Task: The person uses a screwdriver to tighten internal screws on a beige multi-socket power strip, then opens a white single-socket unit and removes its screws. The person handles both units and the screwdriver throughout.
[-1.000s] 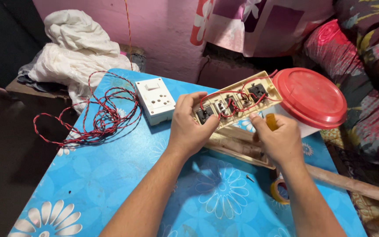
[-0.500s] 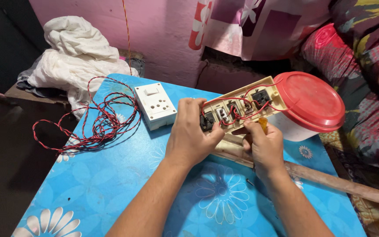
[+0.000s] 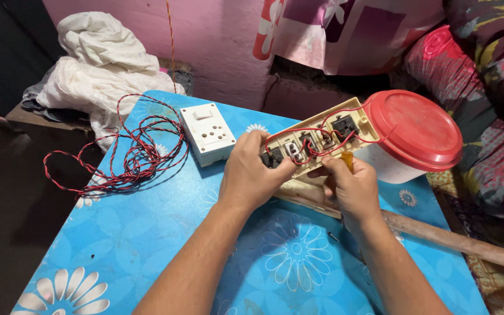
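Head view shows the left hand [image 3: 251,175] gripping the cream switch board [image 3: 316,143] by its edge above the blue desk [image 3: 147,233]; the right hand [image 3: 350,186] holds a yellow-handled tool [image 3: 347,158]. Light, rigid casing, with loose red wires [image 3: 310,149] probably delicate.

A cream switchboard [image 3: 316,143], long and narrow, is held tilted with its open back up, running from 8 o'clock up toward 2 o'clock. Dark switch and socket backs sit in a row inside, looped by red wires [image 3: 322,135]. An amber-handled screwdriver [image 3: 347,160] stands at its 5 o'clock edge.
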